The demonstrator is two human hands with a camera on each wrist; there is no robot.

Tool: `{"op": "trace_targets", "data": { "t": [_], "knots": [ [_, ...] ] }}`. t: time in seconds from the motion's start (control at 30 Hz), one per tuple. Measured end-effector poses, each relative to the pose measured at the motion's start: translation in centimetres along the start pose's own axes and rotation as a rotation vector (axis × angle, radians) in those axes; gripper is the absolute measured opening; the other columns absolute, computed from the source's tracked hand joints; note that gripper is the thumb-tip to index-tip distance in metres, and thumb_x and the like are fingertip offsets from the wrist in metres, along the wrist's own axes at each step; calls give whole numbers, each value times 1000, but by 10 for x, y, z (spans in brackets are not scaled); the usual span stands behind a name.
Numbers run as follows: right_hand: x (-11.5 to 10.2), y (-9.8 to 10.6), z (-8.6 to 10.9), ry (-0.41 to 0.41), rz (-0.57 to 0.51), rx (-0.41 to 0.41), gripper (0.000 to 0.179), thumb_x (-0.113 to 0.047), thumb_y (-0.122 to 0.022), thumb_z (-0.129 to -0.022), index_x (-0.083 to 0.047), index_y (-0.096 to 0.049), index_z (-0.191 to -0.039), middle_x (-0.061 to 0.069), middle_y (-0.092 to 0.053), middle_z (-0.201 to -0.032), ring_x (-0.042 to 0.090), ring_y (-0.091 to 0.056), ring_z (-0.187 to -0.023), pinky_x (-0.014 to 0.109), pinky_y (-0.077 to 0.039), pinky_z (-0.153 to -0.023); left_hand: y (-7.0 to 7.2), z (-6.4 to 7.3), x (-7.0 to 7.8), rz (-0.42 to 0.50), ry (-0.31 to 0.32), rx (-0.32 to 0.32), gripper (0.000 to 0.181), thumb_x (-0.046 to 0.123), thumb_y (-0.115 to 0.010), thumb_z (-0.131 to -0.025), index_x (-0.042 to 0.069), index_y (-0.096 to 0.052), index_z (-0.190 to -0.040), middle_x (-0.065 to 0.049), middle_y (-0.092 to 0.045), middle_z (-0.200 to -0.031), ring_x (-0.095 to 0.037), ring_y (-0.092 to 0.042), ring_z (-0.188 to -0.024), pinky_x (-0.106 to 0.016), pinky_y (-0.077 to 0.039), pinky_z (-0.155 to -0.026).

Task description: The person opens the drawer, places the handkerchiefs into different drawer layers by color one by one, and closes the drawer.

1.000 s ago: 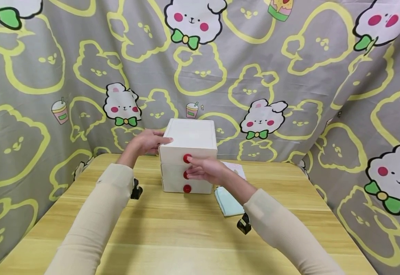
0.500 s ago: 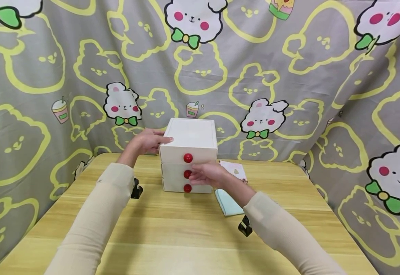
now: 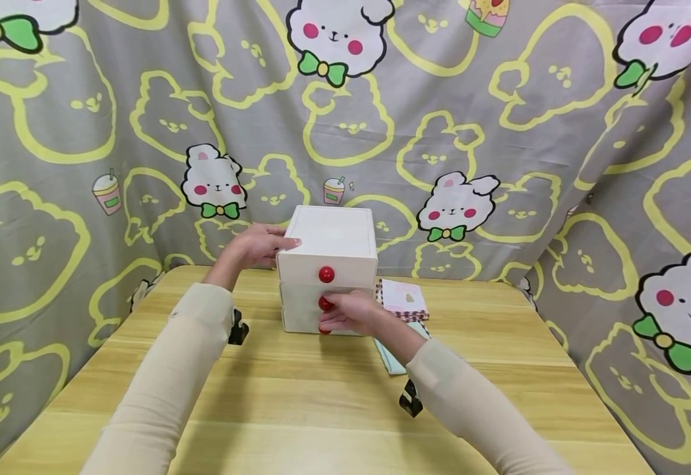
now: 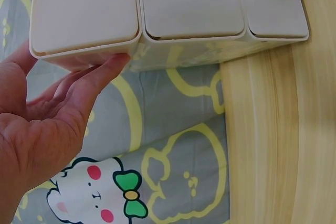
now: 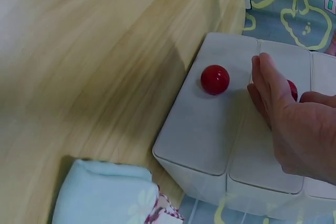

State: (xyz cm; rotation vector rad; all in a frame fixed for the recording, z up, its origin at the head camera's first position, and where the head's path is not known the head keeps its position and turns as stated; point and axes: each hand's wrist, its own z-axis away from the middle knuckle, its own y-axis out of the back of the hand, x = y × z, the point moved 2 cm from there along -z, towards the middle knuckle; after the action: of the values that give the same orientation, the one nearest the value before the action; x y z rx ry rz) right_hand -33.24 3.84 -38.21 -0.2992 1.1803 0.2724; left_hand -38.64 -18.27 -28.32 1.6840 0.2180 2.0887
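Note:
A white unit with three stacked drawers (image 3: 336, 231) stands on the wooden table, each drawer front bearing a red knob. My left hand (image 3: 256, 244) rests on its upper left corner, one digit over the top edge. The left wrist view has straight fingers (image 4: 100, 74) of that hand against the side wall. At the middle drawer is my right hand (image 3: 354, 311), its fingertips right at the middle red knob (image 3: 324, 303). In the right wrist view its fingers (image 5: 270, 85) lie straight on one side of that knob, with the thumb on the other. All drawers appear closed.
Right of the unit lie a folded light blue cloth (image 3: 390, 356) and, behind it, a folded white cloth with a checked edge (image 3: 403, 297). A patterned grey curtain (image 3: 345, 132) hangs behind the wooden table (image 3: 298, 409).
My right hand has left the top knob and moved down to the middle one. The left hand keeps its place on the drawer unit.

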Motion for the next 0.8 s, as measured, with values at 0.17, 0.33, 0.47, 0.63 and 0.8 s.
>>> {"op": "trace_targets", "data": {
  "t": [0.17, 0.33, 0.47, 0.63, 0.8],
  "knots": [
    [2, -3, -2, 14, -37, 26, 40, -16, -51, -107, 13, -50, -134, 39, -59, -128, 48, -60, -123, 46, -53, -101, -1, -1, 1, 18, -5, -3, 73, 34, -68, -98, 9, -34, -158, -17, -54, -148, -34, -53, -135, -48, -48, -110],
    [2, -4, -2, 20, -48, 43, 39, -15, -54, -106, 13, -53, -133, 37, -61, -126, 45, -64, -119, 43, -56, -97, -1, -1, 2, 5, -3, 6, 74, 34, -69, -98, 9, -34, -159, -17, -54, -148, -34, -53, -135, -47, -49, -109],
    [4, -5, 0, 10, -58, 36, 38, -15, -55, -105, 12, -56, -131, 38, -61, -126, 38, -73, -102, 42, -57, -96, -2, -1, 1, 11, -3, 2, 73, 32, -68, -99, 8, -34, -159, -18, -53, -148, -34, -53, -135, -47, -48, -110],
    [8, -7, 8, 24, -23, -7, 38, -16, -53, -106, 12, -56, -132, 38, -61, -124, 23, -73, -80, 38, -60, -90, -2, -2, 0, -6, -27, -4, 71, 32, -66, -100, 6, -35, -158, -19, -55, -146, -35, -55, -133, -47, -50, -107],
    [13, -8, 21, 39, 19, -36, 38, -18, -53, -107, 12, -56, -131, 33, -65, -116, 24, -73, -84, 37, -61, -89, -1, -2, 0, -15, -34, -3, 70, 32, -66, -100, 6, -36, -157, -19, -56, -146, -35, -56, -133, -47, -51, -106]
  ]
}}
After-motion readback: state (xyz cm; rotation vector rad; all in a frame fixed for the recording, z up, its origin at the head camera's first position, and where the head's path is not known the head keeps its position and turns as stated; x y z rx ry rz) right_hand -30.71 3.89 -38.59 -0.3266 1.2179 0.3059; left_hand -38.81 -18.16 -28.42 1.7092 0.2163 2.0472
